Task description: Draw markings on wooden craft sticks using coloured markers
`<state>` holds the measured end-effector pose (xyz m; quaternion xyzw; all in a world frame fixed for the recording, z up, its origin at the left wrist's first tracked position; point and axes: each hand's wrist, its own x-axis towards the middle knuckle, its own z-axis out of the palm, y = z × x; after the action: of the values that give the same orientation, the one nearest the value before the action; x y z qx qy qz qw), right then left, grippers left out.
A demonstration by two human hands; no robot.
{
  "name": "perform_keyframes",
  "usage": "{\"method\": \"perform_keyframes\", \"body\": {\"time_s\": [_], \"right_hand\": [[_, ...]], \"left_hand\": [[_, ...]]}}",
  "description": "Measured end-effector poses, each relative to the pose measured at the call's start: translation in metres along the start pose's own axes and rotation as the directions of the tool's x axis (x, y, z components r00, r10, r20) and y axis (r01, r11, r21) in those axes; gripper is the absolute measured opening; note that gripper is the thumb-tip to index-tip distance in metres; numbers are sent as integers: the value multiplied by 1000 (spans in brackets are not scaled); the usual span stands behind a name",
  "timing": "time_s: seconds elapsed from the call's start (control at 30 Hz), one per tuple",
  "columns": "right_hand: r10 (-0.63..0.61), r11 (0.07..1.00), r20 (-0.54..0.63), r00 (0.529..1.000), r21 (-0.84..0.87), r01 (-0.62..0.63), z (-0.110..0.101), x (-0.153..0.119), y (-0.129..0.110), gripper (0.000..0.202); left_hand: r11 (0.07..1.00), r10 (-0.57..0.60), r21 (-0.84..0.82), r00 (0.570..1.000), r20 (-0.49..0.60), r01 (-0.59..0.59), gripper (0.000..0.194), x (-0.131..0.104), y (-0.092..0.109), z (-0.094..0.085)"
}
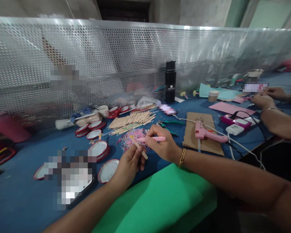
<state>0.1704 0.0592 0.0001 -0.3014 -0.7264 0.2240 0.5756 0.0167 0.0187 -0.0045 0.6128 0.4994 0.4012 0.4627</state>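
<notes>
My left hand (131, 161) pinches a flat wooden craft stick (143, 154) that slants up to the left, with a yellowish patch near its upper end. My right hand (163, 144) grips a pink pen (158, 138), whose tip points left at the stick's upper part. Whether the tip touches the stick cannot be made out. Behind both hands lies a heap of small colourful bands (126, 143). A pile of wooden sticks (133, 119) is spread just beyond it.
A pink glue gun (208, 134) rests on cardboard (190, 139), beside green-handled pliers (168, 126). Red-rimmed round lids (99, 150) stand at left. A black bottle (170, 82) is upright near the mesh screen (140, 55). Another person's hands are at far right. Green material (157, 197) lies in front.
</notes>
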Motion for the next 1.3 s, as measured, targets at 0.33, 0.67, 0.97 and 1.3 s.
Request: {"method": "perform_keyframes", "body": {"time_s": [0.33,0.67,0.97,1.3], "right_hand": [[-23,1000,7,1000,-11,23,0,-1,1,15],[-25,1000,29,999,-14,25,0,-1,1,16],[-37,999,31,999,4,37,0,0,-2,15],[-22,1000,14,1000,3,22,0,-1,0,15]], "left_hand": [[1000,12,3,1000,4,-12,25,0,1,-1],[1000,2,1,1000,-5,-2,24,-1,3,0],[1000,-7,-14,1000,-2,7,27,2,0,0],[1000,-16,-11,1000,-13,16,29,0,2,0]]}}
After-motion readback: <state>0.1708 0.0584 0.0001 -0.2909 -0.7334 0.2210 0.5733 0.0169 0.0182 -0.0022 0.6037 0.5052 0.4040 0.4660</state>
